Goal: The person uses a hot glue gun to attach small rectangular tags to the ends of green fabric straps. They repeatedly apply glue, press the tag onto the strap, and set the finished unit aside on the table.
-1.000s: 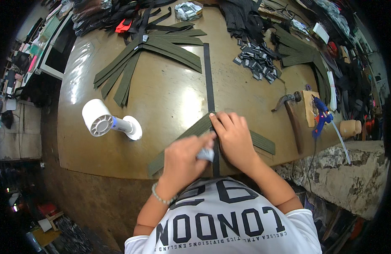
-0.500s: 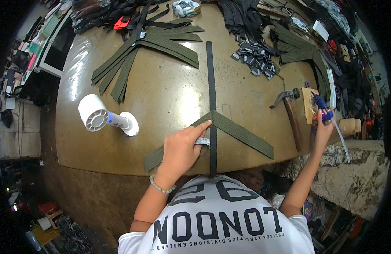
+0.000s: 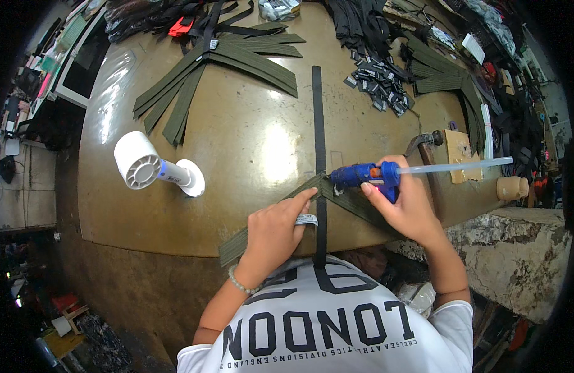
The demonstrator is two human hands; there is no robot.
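My right hand (image 3: 406, 208) grips a blue glue gun (image 3: 363, 175) with a clear glue stick out its back, its nozzle at the point where two olive green straps (image 3: 240, 238) meet in a V. A long black strap (image 3: 317, 122) runs straight over that point toward me. My left hand (image 3: 276, 231) presses flat on the left olive strap, fingertips at the crossing, with a small white label under the fingers.
A white handheld fan (image 3: 151, 169) lies on the brown table (image 3: 237, 143) to the left. A pile of olive straps (image 3: 231, 65) sits at the back, black buckles (image 3: 380, 84) at back right, and a hammer (image 3: 423, 144) and wooden block (image 3: 458, 149) to the right.
My right hand left the strap crossing, reached right to the wooden block, took the glue gun and brought it back to the crossing. The left hand stayed pressing the straps.
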